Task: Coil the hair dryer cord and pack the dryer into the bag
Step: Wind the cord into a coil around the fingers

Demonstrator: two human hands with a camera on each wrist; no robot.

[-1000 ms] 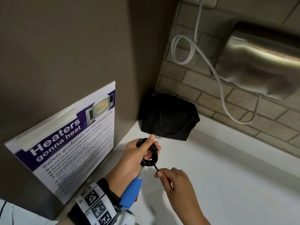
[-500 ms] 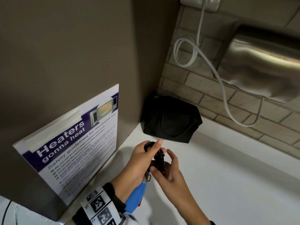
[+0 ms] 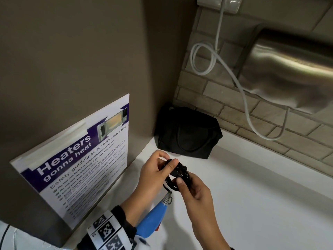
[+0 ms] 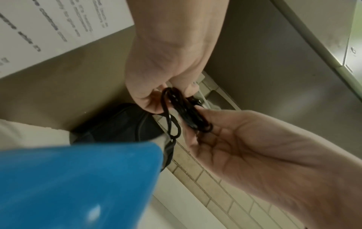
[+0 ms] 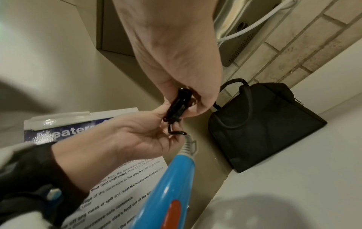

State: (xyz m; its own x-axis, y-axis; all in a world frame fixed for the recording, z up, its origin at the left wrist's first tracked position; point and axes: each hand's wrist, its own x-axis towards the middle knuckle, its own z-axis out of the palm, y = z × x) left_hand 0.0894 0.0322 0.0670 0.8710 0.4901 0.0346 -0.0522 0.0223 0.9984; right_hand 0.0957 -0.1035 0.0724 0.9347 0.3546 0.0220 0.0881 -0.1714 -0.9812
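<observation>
The black cord [image 3: 177,175] of the blue hair dryer [image 3: 153,219] is wound into a small coil above the white counter. My left hand [image 3: 158,170] pinches the coil's upper side, thumb on top. My right hand [image 3: 187,188] pinches its lower right side, thumb pressed on the loops. In the left wrist view the coil [image 4: 188,111] sits between both hands, with the blue handle [image 4: 78,182] just below. The right wrist view shows the coil [image 5: 177,105], the handle [image 5: 168,189] with an orange switch, and the closed black bag [image 5: 260,124]. The bag [image 3: 187,132] stands in the corner behind the hands.
A taped microwave safety poster [image 3: 81,159] hangs on the brown wall at left. A steel hand dryer [image 3: 288,73] with a looped white cable [image 3: 203,58] is mounted on the brick wall. The white counter [image 3: 261,204] stretches to the right.
My right hand moved up from pulling the cord's loose end and now pinches the coil together with the left. The view shifted slightly downward.
</observation>
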